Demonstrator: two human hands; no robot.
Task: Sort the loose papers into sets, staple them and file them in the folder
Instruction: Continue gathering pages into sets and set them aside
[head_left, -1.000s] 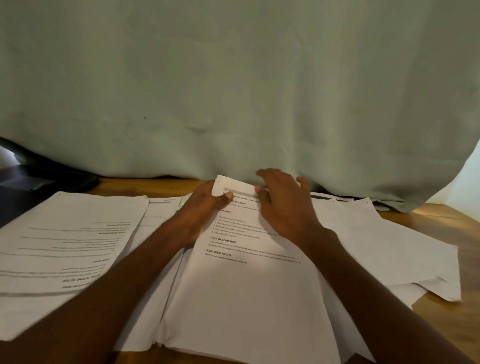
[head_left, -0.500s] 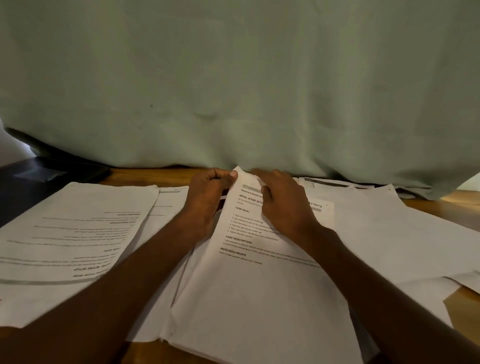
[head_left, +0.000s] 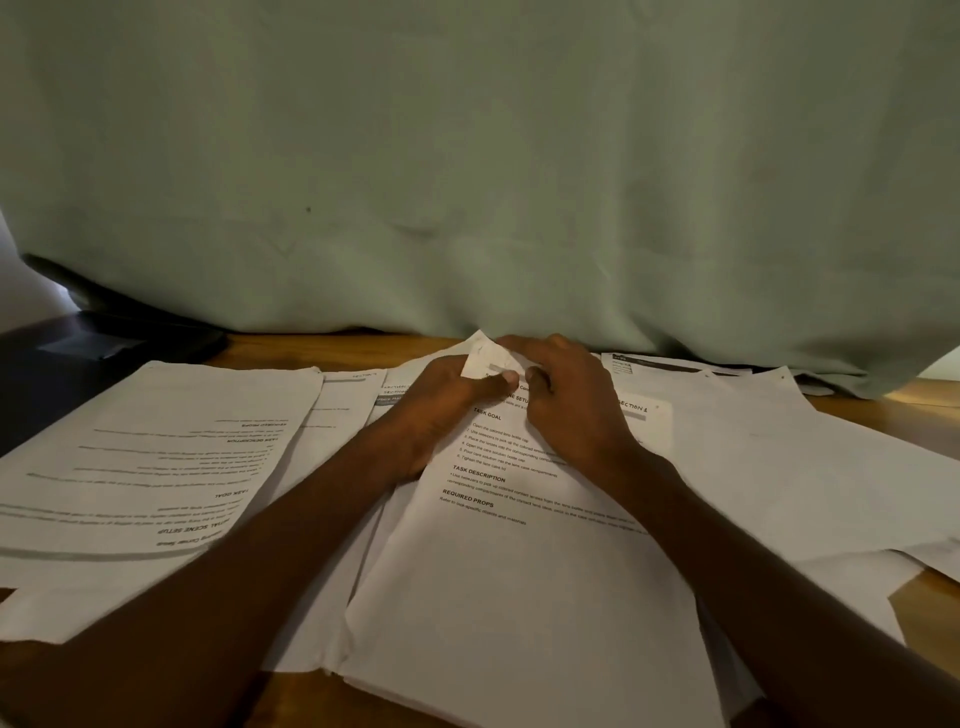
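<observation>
A set of printed white pages (head_left: 519, 571) lies in the middle of the wooden table, its text facing me. My left hand (head_left: 441, 400) pinches the set's upper left corner, which is lifted and bent up. My right hand (head_left: 566, 400) grips the same corner from the right, its fingers curled over the top edge. A second set of pages (head_left: 145, 467) lies to the left, its text upside down to me. More loose sheets (head_left: 810, 467) spread out to the right. No stapler or folder shows.
A pale green cloth (head_left: 467, 182) hangs across the back and rests on the table's far edge. A dark object (head_left: 119, 332) lies at the far left. Bare wood (head_left: 930, 603) shows at the right edge.
The top corner of the middle set, flat a second ago, is now lifted and bent. Both hands have closed in on it and grip it.
</observation>
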